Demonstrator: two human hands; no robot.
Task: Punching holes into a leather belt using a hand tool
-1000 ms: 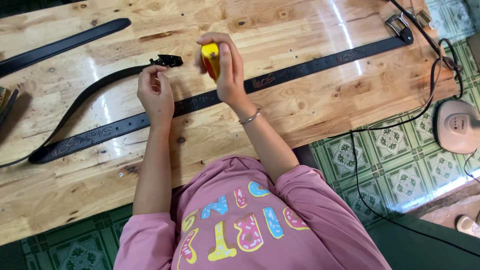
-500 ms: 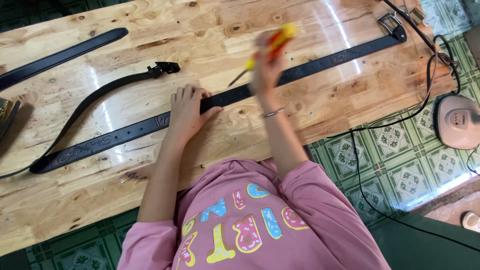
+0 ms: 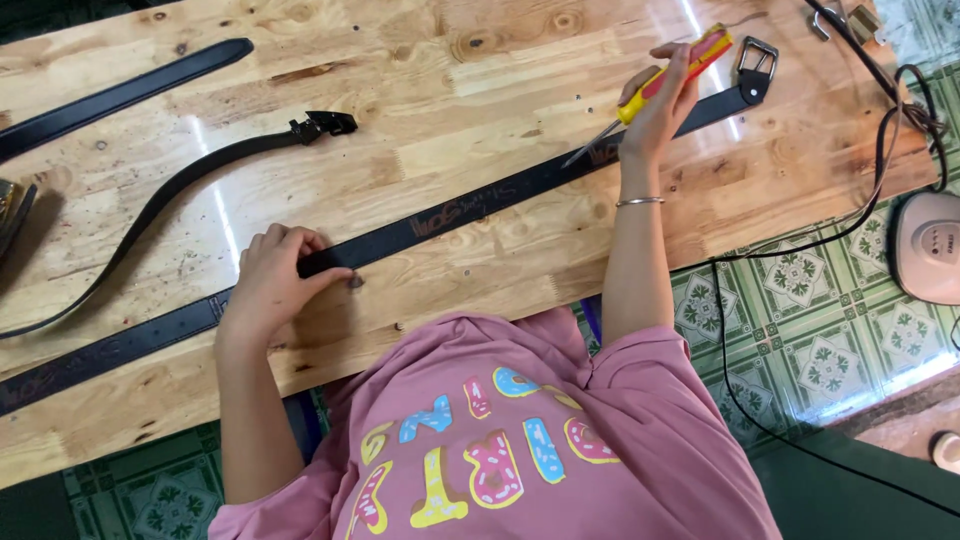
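three black belts lay on the wooden surface (image 3: pixel 420 110). the longest belt (image 3: pixel 480 205) ran slantwise across it, from the near left edge up to a metal buckle (image 3: pixel 755 62) at the far right. the person's left hand (image 3: pixel 272 285) pressed down on this belt near its middle, fingers (image 3: pixel 300 245) curled over the strap and pinning it flat. the right hand (image 3: pixel 658 105) was raised just above the belt's buckle end, fingers wrapped tight around the yellow and red handle of a screwdriver (image 3: pixel 660 85), whose thin metal tip pointed down-left toward the strap. a second, curved belt (image 3: pixel 190 180) lay apart to the left, a third belt (image 3: pixel 120 95) at the far left corner. a black cable (image 3: pixel 800 245) trailed off the right edge to a pale device (image 3: pixel 930 245) on the green tiled floor (image 3: pixel 800 340).
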